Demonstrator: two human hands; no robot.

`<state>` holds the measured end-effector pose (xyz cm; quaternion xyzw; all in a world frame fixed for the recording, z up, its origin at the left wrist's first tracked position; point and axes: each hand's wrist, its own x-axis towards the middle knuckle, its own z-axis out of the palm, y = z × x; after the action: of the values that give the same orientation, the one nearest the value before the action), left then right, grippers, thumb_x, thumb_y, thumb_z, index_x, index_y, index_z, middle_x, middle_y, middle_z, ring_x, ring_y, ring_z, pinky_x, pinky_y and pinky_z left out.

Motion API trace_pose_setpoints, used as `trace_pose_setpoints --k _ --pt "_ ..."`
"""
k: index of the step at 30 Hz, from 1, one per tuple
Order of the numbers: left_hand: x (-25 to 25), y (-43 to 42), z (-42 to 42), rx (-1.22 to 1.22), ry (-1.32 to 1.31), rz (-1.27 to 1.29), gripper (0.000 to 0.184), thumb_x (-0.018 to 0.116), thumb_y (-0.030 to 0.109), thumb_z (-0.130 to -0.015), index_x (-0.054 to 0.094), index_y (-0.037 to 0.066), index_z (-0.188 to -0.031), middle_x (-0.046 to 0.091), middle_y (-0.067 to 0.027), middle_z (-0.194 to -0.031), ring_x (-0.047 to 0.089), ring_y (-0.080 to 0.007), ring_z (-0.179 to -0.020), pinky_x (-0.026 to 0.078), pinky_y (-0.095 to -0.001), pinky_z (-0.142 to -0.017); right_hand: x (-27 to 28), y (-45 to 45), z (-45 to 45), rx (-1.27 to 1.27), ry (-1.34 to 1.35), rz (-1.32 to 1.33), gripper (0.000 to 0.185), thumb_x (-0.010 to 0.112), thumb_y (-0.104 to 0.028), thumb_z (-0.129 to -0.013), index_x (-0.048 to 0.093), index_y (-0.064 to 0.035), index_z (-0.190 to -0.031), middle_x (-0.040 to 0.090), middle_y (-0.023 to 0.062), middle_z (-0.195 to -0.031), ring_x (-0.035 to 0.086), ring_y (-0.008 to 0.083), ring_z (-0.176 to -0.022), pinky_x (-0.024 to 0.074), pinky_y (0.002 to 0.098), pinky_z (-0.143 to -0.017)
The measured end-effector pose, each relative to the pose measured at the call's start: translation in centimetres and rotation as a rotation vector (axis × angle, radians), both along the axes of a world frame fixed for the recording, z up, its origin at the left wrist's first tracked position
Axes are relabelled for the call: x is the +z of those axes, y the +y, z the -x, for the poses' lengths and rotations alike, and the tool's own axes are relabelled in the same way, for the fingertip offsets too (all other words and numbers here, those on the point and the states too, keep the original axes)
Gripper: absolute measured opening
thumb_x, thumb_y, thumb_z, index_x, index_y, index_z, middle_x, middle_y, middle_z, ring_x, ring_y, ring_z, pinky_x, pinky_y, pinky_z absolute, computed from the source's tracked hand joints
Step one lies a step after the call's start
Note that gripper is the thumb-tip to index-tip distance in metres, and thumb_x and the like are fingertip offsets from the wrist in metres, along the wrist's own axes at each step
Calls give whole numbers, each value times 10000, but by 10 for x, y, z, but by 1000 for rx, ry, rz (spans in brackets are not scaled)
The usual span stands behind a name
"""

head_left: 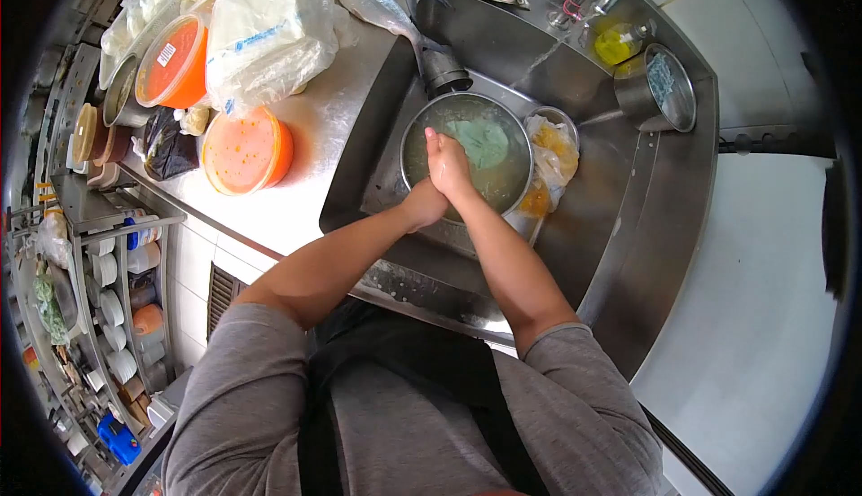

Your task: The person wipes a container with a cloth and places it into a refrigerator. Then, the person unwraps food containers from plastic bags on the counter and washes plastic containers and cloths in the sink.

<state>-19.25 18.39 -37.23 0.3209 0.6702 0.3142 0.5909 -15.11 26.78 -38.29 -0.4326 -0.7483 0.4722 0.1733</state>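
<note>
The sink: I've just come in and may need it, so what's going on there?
The person's left hand and right hand are together over a metal bowl in the sink; whether they hold anything is hidden. A pale green, cloth-like piece lies in the bowl's cloudy water. A plastic bag with yellow contents sits beside the bowl.

The steel sink [364,157] holds a metal bowl [467,96]; the counter [334,101], an orange tub [244,150].

Glossy metal sink [588,218], metal bowl [404,149], plastic bag [274,34]; matt apron [404,343]
</note>
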Motion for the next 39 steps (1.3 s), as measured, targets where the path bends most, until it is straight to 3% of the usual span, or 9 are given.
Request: trace_pose_setpoints --k 4,6,8,11,14,18,22,25,39 --pt "-6 -7 2 -56 167 -238 269 509 161 -857 576 -16 -1048 635 -180 -893 607 -261 -832 468 -370 -716 -13 -5 -7 -118 -82 -124 443 392 -351 -960 574 7 -774 600 213 -687 573 416 -661 461 453 -674" --pt "30 -6 19 -164 -131 143 216 538 260 -892 595 54 -919 535 -24 -683 465 -140 -558 368 -301 -493 21 -6 -24 -220 339 826 365 424 -378 -951 547 -42 -882 602 101 -769 595 260 -694 478 411 -675" --pt "57 -7 50 -352 -413 196 227 583 349 -884 540 150 -783 407 52 -603 346 -80 -482 259 -253 -431 58 0 -49 114 768 1089 242 473 -272 -947 514 -53 -1042 597 82 -944 601 220 -838 487 349 -772" --pt "91 -11 53 -396 -655 201 264 590 355 -890 502 140 -766 426 51 -622 372 -59 -516 291 -221 -461 116 -16 -47 365 658 534 181 514 -119 -921 547 -17 -1068 581 106 -990 581 194 -954 460 297 -848" --pt "129 -14 47 -249 -652 86 172 641 256 -869 559 104 -871 464 31 -668 397 -51 -549 319 -187 -501 136 -12 -48 531 644 388 212 552 -35 -883 581 -9 -1091 576 102 -1009 579 173 -986 458 281 -856" --pt "122 -23 38 -307 -815 60 154 637 235 -872 569 104 -916 470 28 -669 388 -44 -547 299 -184 -482 156 -16 -53 471 590 565 220 548 -119 -907 594 46 -1046 603 56 -761 581 110 -703 462 238 -660" --pt "117 -30 23 -284 -401 176 276 527 311 -916 587 44 -957 540 -33 -722 487 -102 -593 403 -254 -523 143 -18 -47 270 595 737 307 478 -236 -963 586 49 -987 459 6 -537 438 73 -465 371 235 -453" --pt "109 -31 21 -357 64 -268 324 457 331 -935 559 39 -1030 624 -170 -918 596 -313 -896 445 -387 -815 129 -21 -36 103 530 774 359 431 -300 -978 542 7 -832 364 -17 -504 350 63 -408 299 223 -383" --pt "-24 -14 -1 -325 563 -7 293 475 216 -861 629 -32 -890 629 -260 -898 618 -393 -873 484 -457 -778 -7 -13 0 -275 252 283 399 391 -363 -979 443 -68 -716 319 -41 -465 279 72 -350 231 251 -326"
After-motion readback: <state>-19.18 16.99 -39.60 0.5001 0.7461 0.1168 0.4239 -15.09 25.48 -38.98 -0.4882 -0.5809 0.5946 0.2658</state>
